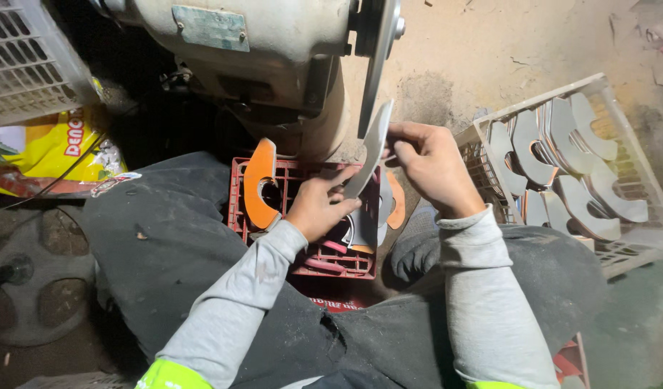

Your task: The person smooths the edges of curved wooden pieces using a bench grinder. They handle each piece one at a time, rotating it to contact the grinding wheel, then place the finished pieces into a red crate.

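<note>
We see a dusty, sandy-coloured floor (490, 50), cracked in places and darker toward the left. On it, at centre, stands the pale base of a grinding machine (303, 108). Just in front of that base sits a red plastic crate (238, 194), holding curved orange and grey plates. To the right, a white plastic basket (634, 245) lies on the floor, tilted, filled with curved grey metal pieces (562, 166) stacked against one another. At the far left we note a yellow bag (51, 151) beneath a white mesh basket (22, 57), and a dark round object (36, 274) near the lower left edge.
</note>
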